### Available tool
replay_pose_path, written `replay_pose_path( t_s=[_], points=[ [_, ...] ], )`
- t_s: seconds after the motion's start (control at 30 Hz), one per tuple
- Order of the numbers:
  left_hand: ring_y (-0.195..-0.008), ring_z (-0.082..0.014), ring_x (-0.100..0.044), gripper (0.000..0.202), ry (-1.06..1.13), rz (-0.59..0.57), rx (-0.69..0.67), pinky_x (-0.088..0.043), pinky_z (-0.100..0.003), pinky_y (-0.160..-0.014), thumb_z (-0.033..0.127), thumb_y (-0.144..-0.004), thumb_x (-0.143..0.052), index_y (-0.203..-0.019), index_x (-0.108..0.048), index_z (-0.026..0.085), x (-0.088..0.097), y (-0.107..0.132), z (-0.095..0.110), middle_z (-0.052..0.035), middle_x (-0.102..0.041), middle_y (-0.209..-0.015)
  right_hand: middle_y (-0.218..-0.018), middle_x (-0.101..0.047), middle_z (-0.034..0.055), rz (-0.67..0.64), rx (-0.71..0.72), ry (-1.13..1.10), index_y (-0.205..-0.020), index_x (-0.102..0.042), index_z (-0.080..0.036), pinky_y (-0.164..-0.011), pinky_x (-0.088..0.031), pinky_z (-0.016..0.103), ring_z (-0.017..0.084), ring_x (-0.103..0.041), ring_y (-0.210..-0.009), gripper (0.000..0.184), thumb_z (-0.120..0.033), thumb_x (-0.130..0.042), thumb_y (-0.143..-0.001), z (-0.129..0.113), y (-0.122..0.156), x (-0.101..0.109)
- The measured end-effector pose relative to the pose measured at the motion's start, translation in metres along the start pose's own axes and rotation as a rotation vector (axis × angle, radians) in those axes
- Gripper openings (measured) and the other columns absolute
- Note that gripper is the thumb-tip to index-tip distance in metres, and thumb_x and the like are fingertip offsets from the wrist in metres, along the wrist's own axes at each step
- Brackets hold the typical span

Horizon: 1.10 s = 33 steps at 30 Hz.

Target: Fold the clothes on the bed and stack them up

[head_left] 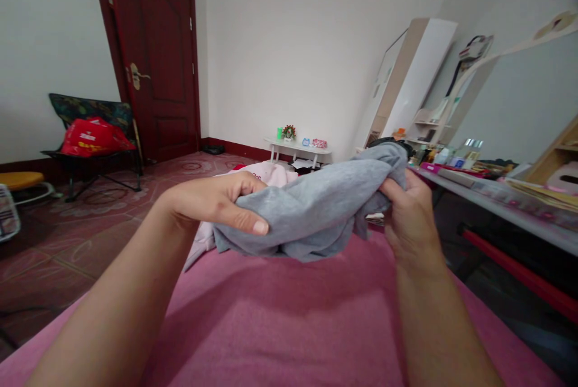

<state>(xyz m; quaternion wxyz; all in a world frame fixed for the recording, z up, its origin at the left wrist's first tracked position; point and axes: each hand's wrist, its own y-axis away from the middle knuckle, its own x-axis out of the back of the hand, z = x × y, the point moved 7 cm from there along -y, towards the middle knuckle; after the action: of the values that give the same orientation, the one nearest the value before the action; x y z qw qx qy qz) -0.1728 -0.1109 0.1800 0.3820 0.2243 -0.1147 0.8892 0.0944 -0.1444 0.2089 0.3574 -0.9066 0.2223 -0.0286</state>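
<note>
A bunched grey garment (pixel 316 206) hangs between both of my hands, just above a pink bedspread (pixel 280 321). My left hand (pixel 212 203) grips its left end, thumb pressed along the fabric's edge. The garment's right end is gathered in my right hand (pixel 409 212), whose fingers are closed around the cloth. A pale pink garment (pixel 271 177) lies on the bed just behind the grey one, partly hidden by it.
A dark red door (pixel 156 56) stands at the back left, with a folding chair holding a red bag (pixel 93 137) beside it. A small white low table (pixel 298 147) sits by the far wall. A cluttered desk (pixel 497 194) runs along the right.
</note>
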Motion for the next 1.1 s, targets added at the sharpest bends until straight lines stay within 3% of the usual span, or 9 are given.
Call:
replay_pose_path(
  t_s=[0.2, 0.27, 0.33, 0.4, 0.47, 0.53, 0.63, 0.83, 1.1],
  points=[
    [-0.044, -0.0191, -0.057, 0.028, 0.136, 0.001, -0.041, -0.043, -0.027, -0.042, 0.043, -0.059, -0.070, -0.054, -0.063, 0.016, 0.000, 0.008, -0.005, -0.0033, -0.056, -0.045, -0.078, -0.068, 0.0010, -0.999, -0.509, -0.005, -0.089, -0.068, -0.017, -0.061, -0.052, 0.029, 0.021, -0.064, -0.072, 0.035, -0.017, -0.072, -0.054, -0.006, 0.061, -0.046],
    [-0.053, -0.0201, -0.060, 0.031, 0.172, 0.227, -0.122, -0.047, -0.028, -0.047, 0.045, -0.060, -0.070, -0.067, -0.066, 0.015, 0.020, -0.011, -0.012, -0.0046, -0.062, -0.057, -0.086, -0.069, 0.0039, -0.886, -0.494, -0.024, -0.098, -0.066, -0.016, -0.064, -0.053, 0.030, 0.023, -0.065, -0.077, 0.042, -0.025, -0.070, -0.058, 0.011, 0.049, -0.046],
    [-0.074, -0.0225, -0.065, 0.036, 0.183, 0.691, -0.194, -0.052, -0.031, -0.062, 0.045, -0.071, -0.062, -0.092, -0.066, 0.015, 0.055, -0.025, -0.032, -0.0069, -0.068, -0.082, -0.108, -0.065, 0.0089, -0.503, -0.371, -0.027, -0.117, -0.057, -0.017, -0.070, -0.054, 0.032, 0.025, -0.064, -0.092, 0.056, -0.036, -0.065, -0.064, 0.038, 0.019, -0.032],
    [-0.101, -0.0240, -0.060, 0.044, 0.085, 1.097, -0.198, -0.051, -0.035, -0.083, 0.037, -0.078, -0.056, -0.118, -0.056, 0.017, 0.079, -0.030, -0.064, -0.0096, -0.063, -0.112, -0.139, -0.045, 0.0120, -0.158, -0.244, 0.081, -0.137, -0.037, -0.020, -0.085, -0.050, 0.033, 0.026, -0.051, -0.119, 0.076, -0.037, -0.063, -0.067, 0.070, -0.001, -0.011],
    [-0.124, -0.0268, -0.046, 0.058, -0.165, 1.267, -0.027, -0.041, -0.039, -0.100, 0.033, -0.078, -0.057, -0.131, -0.045, 0.015, 0.088, -0.039, -0.100, -0.0140, -0.050, -0.132, -0.154, -0.020, 0.0102, -0.033, -0.241, 0.253, -0.145, -0.018, -0.023, -0.097, -0.044, 0.033, 0.024, -0.034, -0.135, 0.090, -0.035, -0.061, -0.068, 0.107, -0.006, -0.001],
    [-0.132, -0.0290, -0.036, 0.058, -0.393, 1.158, 0.158, -0.034, -0.040, -0.106, 0.032, -0.077, -0.058, -0.131, -0.047, 0.012, 0.088, -0.055, -0.132, -0.0164, -0.047, -0.136, -0.155, -0.018, 0.0102, -0.061, -0.276, 0.342, -0.145, -0.018, -0.022, -0.100, -0.041, 0.036, 0.024, -0.031, -0.137, 0.087, -0.036, -0.060, -0.070, 0.141, -0.003, 0.001],
    [-0.119, -0.0303, -0.050, 0.037, -0.523, 0.912, 0.250, -0.040, -0.038, -0.098, 0.030, -0.076, -0.058, -0.108, -0.066, 0.014, 0.078, -0.069, -0.155, -0.0127, -0.063, -0.116, -0.134, -0.051, 0.0152, -0.258, -0.329, 0.374, -0.126, -0.050, -0.016, -0.092, -0.047, 0.039, 0.028, -0.053, -0.119, 0.060, -0.038, -0.060, -0.070, 0.178, 0.010, -0.010],
    [-0.052, -0.0164, -0.061, 0.031, -0.435, 0.605, 0.215, -0.045, -0.025, -0.052, 0.041, -0.081, -0.052, -0.070, -0.069, 0.017, 0.037, -0.089, -0.131, -0.0031, -0.068, -0.061, -0.088, -0.071, 0.0084, -0.454, -0.353, 0.390, -0.086, -0.068, -0.016, -0.072, -0.052, 0.034, 0.023, -0.066, -0.083, 0.023, -0.030, -0.061, -0.068, 0.202, 0.038, -0.040],
    [-0.049, -0.0147, -0.059, 0.035, -0.317, 0.227, 0.171, -0.044, -0.022, -0.049, 0.046, -0.078, -0.057, -0.059, -0.065, 0.018, -0.054, -0.117, -0.127, -0.0033, -0.066, -0.058, -0.071, -0.065, -0.0005, -0.732, -0.291, 0.639, -0.086, -0.069, -0.019, -0.059, -0.042, 0.025, 0.016, -0.059, -0.067, 0.036, -0.036, -0.077, -0.056, 0.199, 0.068, -0.061]
  ],
)
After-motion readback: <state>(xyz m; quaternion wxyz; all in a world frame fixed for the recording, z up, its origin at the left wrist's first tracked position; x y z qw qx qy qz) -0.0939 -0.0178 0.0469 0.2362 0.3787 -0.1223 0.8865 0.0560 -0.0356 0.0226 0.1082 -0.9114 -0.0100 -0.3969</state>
